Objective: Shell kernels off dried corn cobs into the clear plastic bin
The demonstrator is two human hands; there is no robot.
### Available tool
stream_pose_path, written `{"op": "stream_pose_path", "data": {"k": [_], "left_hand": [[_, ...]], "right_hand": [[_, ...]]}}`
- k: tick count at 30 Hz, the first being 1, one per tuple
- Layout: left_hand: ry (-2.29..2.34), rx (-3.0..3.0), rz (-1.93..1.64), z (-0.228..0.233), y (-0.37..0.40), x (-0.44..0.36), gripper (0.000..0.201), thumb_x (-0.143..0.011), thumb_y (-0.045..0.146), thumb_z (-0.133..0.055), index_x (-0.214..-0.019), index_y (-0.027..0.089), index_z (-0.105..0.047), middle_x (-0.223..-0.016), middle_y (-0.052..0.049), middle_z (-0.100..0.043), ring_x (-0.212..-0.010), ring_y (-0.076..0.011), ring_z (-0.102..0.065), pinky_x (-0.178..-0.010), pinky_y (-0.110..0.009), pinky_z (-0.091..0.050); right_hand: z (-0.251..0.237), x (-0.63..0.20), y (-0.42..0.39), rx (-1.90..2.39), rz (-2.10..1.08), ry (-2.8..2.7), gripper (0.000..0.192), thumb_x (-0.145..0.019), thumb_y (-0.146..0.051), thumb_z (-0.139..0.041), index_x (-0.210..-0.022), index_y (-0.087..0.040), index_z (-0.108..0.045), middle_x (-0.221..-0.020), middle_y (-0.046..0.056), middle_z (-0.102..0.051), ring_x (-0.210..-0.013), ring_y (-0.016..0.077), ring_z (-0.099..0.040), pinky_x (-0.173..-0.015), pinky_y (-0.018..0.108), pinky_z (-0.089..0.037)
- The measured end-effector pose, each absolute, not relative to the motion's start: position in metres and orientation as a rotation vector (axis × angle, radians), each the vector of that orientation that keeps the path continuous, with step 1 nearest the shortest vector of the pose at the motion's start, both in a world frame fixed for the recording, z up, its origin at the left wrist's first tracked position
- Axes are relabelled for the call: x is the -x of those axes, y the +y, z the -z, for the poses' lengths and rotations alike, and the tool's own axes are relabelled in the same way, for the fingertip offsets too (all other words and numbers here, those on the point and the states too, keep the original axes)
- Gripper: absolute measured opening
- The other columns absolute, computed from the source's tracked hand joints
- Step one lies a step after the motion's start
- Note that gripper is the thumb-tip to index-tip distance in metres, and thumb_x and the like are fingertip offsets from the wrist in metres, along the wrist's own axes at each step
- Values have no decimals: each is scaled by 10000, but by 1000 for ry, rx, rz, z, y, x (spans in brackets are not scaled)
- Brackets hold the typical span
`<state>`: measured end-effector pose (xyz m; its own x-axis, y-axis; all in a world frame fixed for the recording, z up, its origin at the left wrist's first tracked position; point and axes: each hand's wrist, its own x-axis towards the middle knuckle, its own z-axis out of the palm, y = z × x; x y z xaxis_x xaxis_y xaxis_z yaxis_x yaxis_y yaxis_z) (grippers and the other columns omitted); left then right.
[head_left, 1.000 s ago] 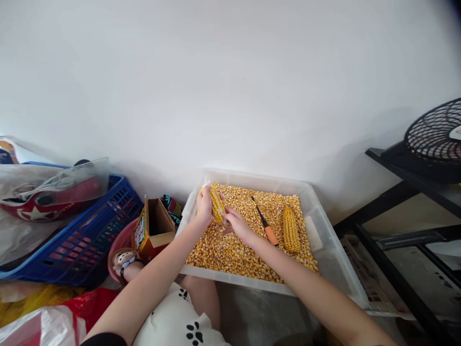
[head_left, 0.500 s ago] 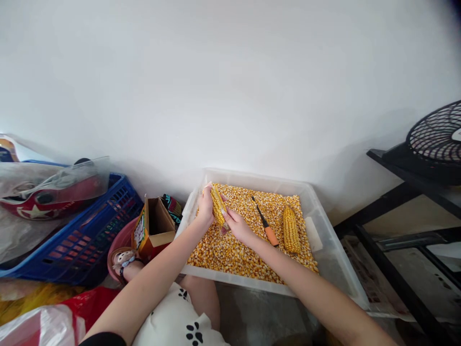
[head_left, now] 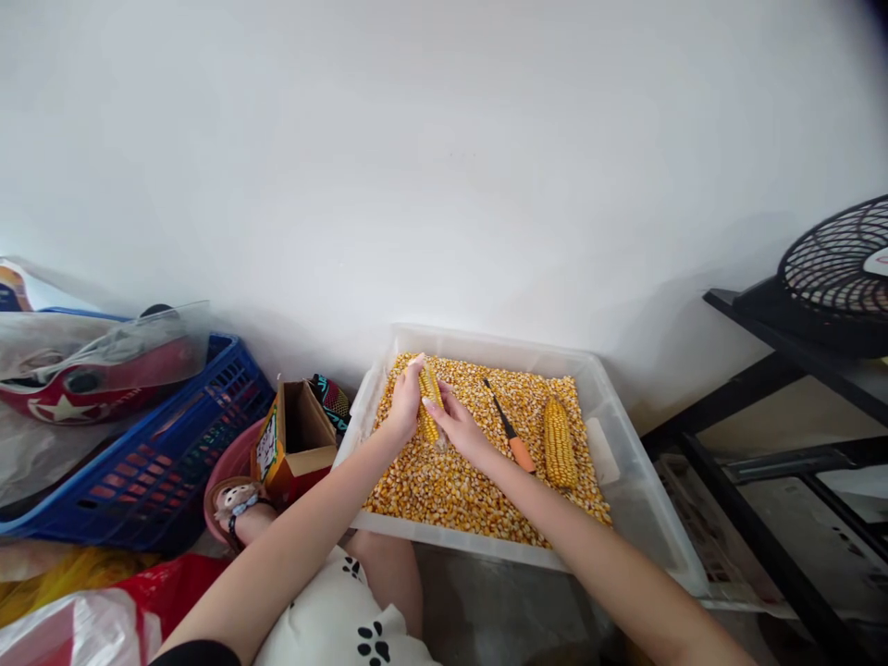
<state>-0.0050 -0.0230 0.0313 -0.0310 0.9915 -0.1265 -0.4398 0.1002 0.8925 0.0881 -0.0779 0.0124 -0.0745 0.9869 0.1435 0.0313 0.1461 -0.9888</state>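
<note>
Cob (head_left: pixel 430 401) now lower, both hands closer together than before

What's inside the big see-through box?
The clear bin holds a thick layer of loose corn kernels. On top lie a whole cob and an orange-handled tool. Both hands, left hand and right hand, grip another cob. The bin's floor is hidden under the kernels.

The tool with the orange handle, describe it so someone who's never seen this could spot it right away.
Find the clear plastic tub of loose yellow corn kernels against the white wall. On the kernels, between the two hands gripping one corn cob and a whole yellow cob lying alone, rests the thin tool. It alone there has a dark shaft and orange handle.
</note>
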Motion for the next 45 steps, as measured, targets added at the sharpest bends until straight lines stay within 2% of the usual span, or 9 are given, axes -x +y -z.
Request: {"op": "stream_pose_path", "data": {"k": [6,10,14,17,23,28,33,39,45], "left_hand": [[977,-844,-1396,-31,-32,-1,182,-761,371,-569,-738,191,-584,-650,5,-566,-697,-160,-567,-645,-238,-452],[984,-801,-1376,-35,-35,-1,194,-766,364,-565,-678,192,-550,-594,4,-551,-651,-163,-568,-623,-247,-451],[980,-800,-1390,-32,-34,0,185,-777,358,-548,-703,189,-569,-664,-12,-594,-701,-167,-577,-658,-245,-457],[985,-855,-1364,-30,-34,-1,179,-760,356,-563,-724,183,-591,-717,-12,-605,-750,-169,-567,-704,-244,-447],[974,-855,-1335,-33,-38,-3,167,-745,346,-571,-727,182,-599,-739,-7,-603,-776,-164,-555,-741,-245,-432],[1012,-856,-1339,-37,-40,-5,154,-742,323,-563,-678,184,-582,-715,-20,-610,-832,-186,-567,-786,-262,-428],[1012,-878,-1341,-36,-41,-6,179,-731,353,-566,-680,182,-558,-678,-15,-595,-763,-182,-571,-725,-262,-442],[968,-837,-1246,-32,-39,-5,235,-721,416,-583,-732,183,-551,-583,7,-545,-603,-162,-550,-623,-266,-447],[942,-883,-1261,-31,-34,0,253,-742,433,-564,-781,183,-580,-712,-14,-622,-779,-186,-593,-760,-279,-458]], "right_hand": [[-2,-89,-80,1208,-993,-1461,567,-852,-598,-379,-1268,-236,-512,-1343,62,-494,-1287,209,-380,-1111,401,-201],[1,-87,-82,1229,-948,-1455,580,-848,-631,-344,-1239,-250,-541,-1304,62,-529,-1271,223,-406,-1098,411,-235],[0,-86,-82,1239,-1026,-1386,579,-853,-631,-329,-1247,-255,-526,-1278,57,-548,-1277,235,-391,-1074,441,-278],[-3,-87,-80,1199,-1071,-1364,566,-838,-611,-398,-1270,-259,-500,-1249,51,-565,-1260,223,-407,-1062,407,-301],[2,-88,-78,1236,-964,-1375,542,-854,-588,-382,-1220,-227,-551,-1278,64,-539,-1249,199,-416,-1089,362,-240],[8,-89,-78,1261,-900,-1402,554,-869,-588,-344,-1204,-205,-564,-1262,82,-553,-1244,210,-428,-1086,372,-248],[8,-87,-80,1287,-858,-1389,572,-863,-612,-325,-1206,-220,-561,-1268,77,-554,-1254,223,-424,-1087,392,-251],[10,-92,-78,1277,-960,-1368,588,-856,-633,-310,-1200,-233,-568,-1258,63,-569,-1240,224,-438,-1089,428,-252],[6,-102,-72,1150,-1135,-1194,518,-828,-625,-398,-1141,-268,-605,-1189,29,-617,-1249,212,-431,-1073,414,-294]]}}
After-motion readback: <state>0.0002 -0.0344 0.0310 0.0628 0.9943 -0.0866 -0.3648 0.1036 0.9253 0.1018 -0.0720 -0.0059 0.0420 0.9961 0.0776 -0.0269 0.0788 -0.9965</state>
